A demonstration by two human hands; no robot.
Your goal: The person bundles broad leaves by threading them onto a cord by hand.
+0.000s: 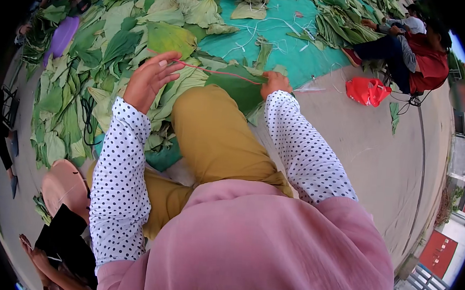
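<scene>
A thin pink string (216, 71) stretches between my two hands above the leaves. My left hand (149, 80) has its fingers extended, and the string passes through them at the fingertips. My right hand (276, 84) is closed around the string's other end, beside a dark green leaf (236, 86) in front of my knees. Whether it also grips this leaf I cannot tell. A yellow-green leaf (171, 38) lies just beyond my left hand.
Large green leaves (63, 95) are heaped at the left over a teal sheet (284, 19), where white strings (256, 31) lie scattered. A red plastic bag (368, 91) sits at the right, near a seated person (421, 61). A pink round hat-like object (66, 187) is at lower left, by another person's hands (36, 255).
</scene>
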